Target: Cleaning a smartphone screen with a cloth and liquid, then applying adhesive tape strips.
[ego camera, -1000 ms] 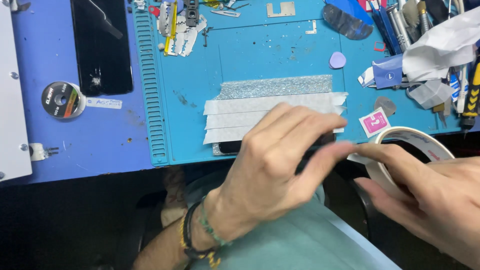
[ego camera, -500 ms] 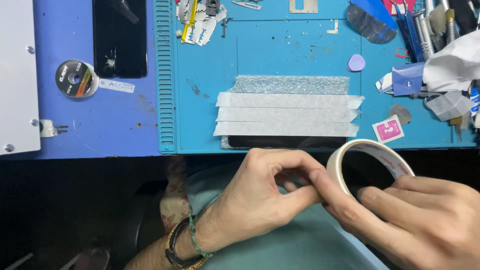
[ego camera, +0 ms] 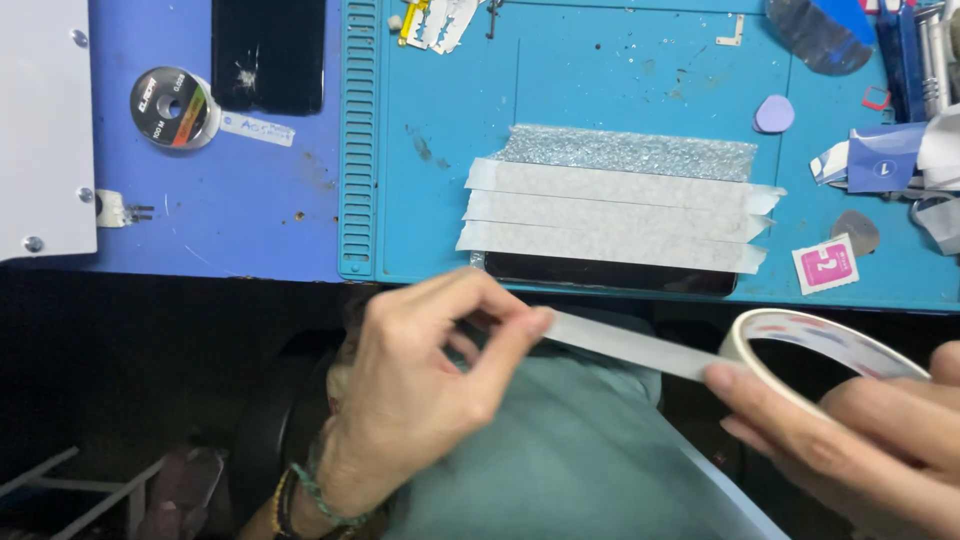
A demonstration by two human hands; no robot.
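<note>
Below the blue mat's [ego camera: 430,120] near edge, my right hand [ego camera: 850,440] clasps the tape roll [ego camera: 830,350] while my left hand [ego camera: 420,390] pinches its free strip [ego camera: 630,345], drawn taut leftward, the wrapped device [ego camera: 610,215] lying just beyond

Bright even overhead light on mat [ego camera: 620,90], dark below, sharp.

right hand [ego camera: 860,440] cut off at right edge, dark phone [ego camera: 610,274] mostly hidden under tape strips [ego camera: 612,215]
</note>
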